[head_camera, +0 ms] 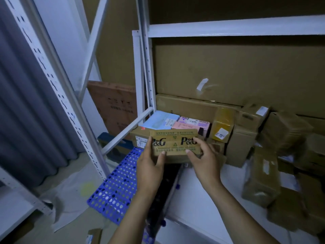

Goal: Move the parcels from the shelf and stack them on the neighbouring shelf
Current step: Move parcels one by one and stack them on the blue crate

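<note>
Left grip and right grip both closed on one brown P&G parcel, one grip at each end. Fingers lie over the printed top face, thumbs press the near edge. The parcel is held level between the grips, over the front left corner of the white shelf; cannot tell whether it touches the boxes behind. Just beyond the grips, a blue parcel and a pink parcel lie side by side. Beyond the left grip, a labelled brown carton. Up and right of the right grip, a yellow-taped parcel stands upright. Further right, a heap of brown boxes, blurred. Far beyond both grips, a large flat carton backs the shelf. Below and left of the left grip, a blue perforated panel lies on the floor.
</note>
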